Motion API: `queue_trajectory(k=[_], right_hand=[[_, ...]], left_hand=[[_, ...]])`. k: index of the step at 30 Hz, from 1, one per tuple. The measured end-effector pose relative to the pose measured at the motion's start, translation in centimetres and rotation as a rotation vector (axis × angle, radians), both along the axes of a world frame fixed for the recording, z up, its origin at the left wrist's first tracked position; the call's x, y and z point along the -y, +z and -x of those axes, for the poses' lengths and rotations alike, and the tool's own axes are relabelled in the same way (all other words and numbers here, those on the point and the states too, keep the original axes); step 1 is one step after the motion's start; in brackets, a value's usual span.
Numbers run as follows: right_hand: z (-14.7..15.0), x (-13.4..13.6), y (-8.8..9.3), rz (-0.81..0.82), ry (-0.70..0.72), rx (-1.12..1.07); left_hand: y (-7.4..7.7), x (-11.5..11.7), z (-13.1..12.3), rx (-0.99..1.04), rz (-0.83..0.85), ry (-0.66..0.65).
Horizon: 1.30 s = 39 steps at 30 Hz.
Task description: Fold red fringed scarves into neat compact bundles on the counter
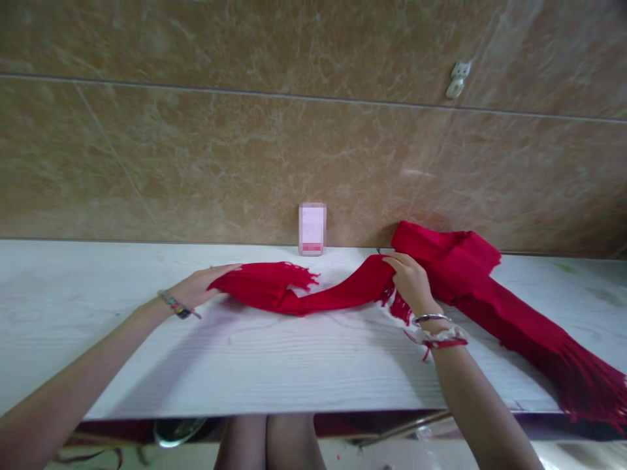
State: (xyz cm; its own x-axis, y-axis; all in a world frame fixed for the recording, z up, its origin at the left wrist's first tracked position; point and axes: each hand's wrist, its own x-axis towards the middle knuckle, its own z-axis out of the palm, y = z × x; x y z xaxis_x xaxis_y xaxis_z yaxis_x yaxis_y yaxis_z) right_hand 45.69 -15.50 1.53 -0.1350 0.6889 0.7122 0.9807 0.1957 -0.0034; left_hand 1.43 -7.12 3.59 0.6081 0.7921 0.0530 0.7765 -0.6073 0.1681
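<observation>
A red fringed scarf (333, 297) sags in a shallow curve between my hands, close above the white tabletop. At its left bend, my left hand (202, 286) has hold of the cloth, the fingertips partly hidden by it. A short fringed end lies folded back from there toward the middle. On the right, my right hand (410, 279) pinches the scarf's upper edge, with loose fringe dangling below the fingers. Behind and right of that hand lies more red scarf cloth (514, 313), folded at the wall and trailing to a fringed end. Whether both lengths are one piece, I cannot tell.
A phone (312, 228) with a blurred screen leans against the brown marbled wall (220, 163). The white table (274, 372) has its front edge just before my legs (267, 444). A small white cat-shaped piece (458, 79) is on the wall, upper right.
</observation>
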Motion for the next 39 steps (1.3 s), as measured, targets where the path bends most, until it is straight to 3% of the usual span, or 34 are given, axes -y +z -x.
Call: queue_trajectory(k=[6, 11, 15, 20, 24, 27, 32, 35, 39], right_hand=[[0.5, 1.9, -1.6, 0.300, 0.247, 0.304], [0.8, 3.8, -3.9, 0.362, 0.266, 0.325], [0.6, 3.5, -3.9, 0.409, 0.124, 0.267], [0.8, 1.9, -1.5, 0.514, -0.003, 0.225], [0.2, 1.2, 0.3, 0.241, 0.015, 0.290], [-1.1, 1.5, -0.4, 0.203, 0.098, 0.354], [-3.9, 3.5, -2.6, 0.451, 0.130, 0.429], [-3.7, 3.9, -2.0, 0.458, 0.077, 0.395], [1.1, 2.6, -1.5, 0.393, 0.118, 0.299]], left_hand=[[-1.4, 2.1, 9.6, -0.135, -0.115, 0.195], [-1.7, 2.4, 12.3, -0.133, -0.121, 0.249], [-1.8, 1.9, 11.6, -0.173, -0.183, 0.228], [-1.8, 1.8, 10.5, -0.201, -0.183, 0.198], [-2.2, 2.0, 10.9, -0.180, -0.178, 0.197], [-2.8, 2.0, 11.4, -0.191, -0.184, 0.202], [-2.9, 1.8, 11.8, -0.174, -0.178, 0.226], [-2.0, 1.5, 10.0, -0.109, -0.157, 0.173], [-0.8, 1.9, 3.5, -0.112, -0.196, 0.080]])
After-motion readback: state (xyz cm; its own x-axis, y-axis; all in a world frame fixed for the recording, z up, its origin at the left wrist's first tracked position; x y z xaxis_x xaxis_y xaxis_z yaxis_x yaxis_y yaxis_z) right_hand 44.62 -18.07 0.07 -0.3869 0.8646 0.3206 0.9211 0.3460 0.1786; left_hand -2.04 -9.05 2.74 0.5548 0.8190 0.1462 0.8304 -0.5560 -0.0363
